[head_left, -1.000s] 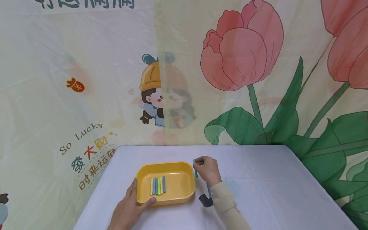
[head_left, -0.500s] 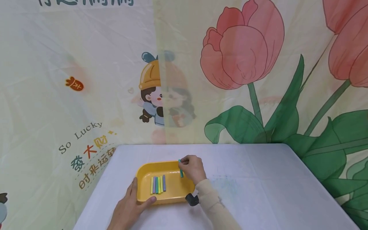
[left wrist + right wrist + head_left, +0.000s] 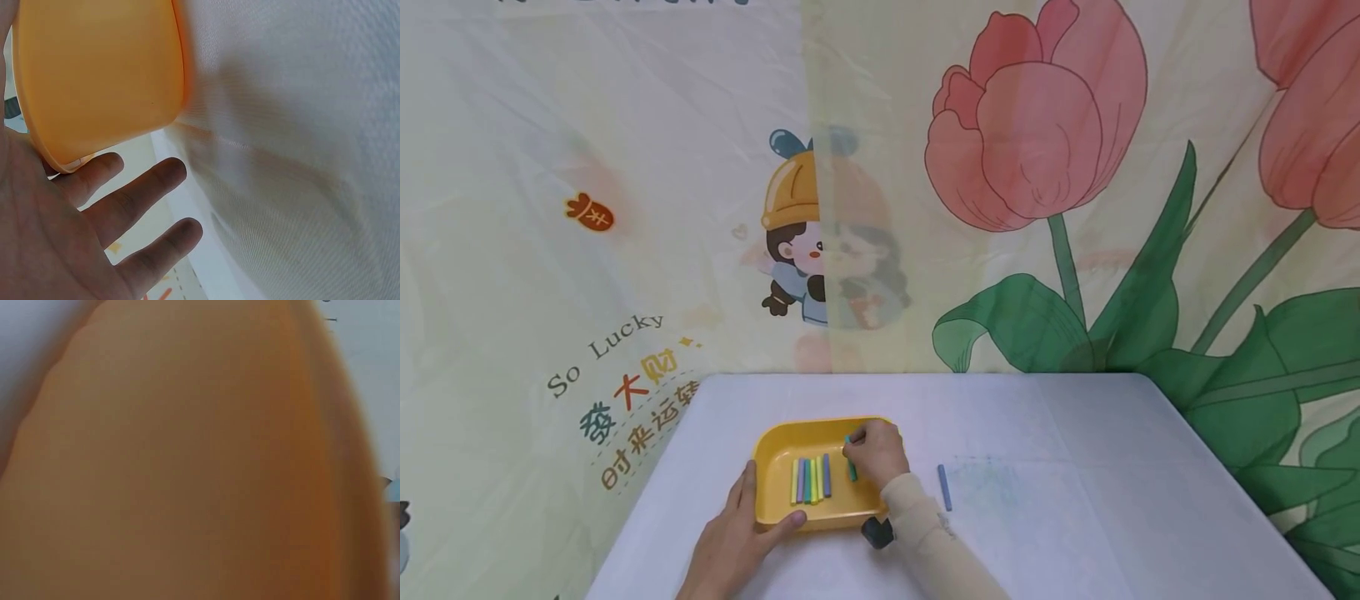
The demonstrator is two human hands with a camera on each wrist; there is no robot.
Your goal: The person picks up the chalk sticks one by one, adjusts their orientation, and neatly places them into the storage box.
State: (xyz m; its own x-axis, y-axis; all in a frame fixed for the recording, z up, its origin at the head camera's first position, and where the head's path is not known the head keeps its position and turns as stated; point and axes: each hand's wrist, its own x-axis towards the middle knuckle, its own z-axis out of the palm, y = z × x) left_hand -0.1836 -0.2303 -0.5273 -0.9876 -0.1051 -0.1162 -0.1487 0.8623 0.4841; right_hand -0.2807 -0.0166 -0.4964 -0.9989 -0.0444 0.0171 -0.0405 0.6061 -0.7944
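Observation:
A yellow plastic tray (image 3: 842, 507) stands on the table, holding a row of several yellow, purple, green and blue chalk sticks (image 3: 811, 482). My left hand (image 3: 730, 533) grips its near left corner, thumb over the front rim. In the left wrist view, the other fingers (image 3: 140, 200) spread beside the tray's outer wall (image 3: 106, 69). Over the tray's right half, my right hand (image 3: 878, 454) pinches a green chalk stick (image 3: 852, 472), held roughly parallel to the row. The tray's wall (image 3: 175, 450) fills the right wrist view and hides the right hand there.
One blue chalk stick (image 3: 944, 487) lies on the white tablecloth right of the tray, beside a faint green-blue smudge (image 3: 992, 483). A black wrist device (image 3: 877, 532) sits by the right sleeve. Behind the table hangs a printed cloth (image 3: 865, 350) with tulips.
My right hand has carried the green chalk stick leftward from beside the tray to over its inside, then lower. The blue stick on the table has come into view. My left hand stays put.

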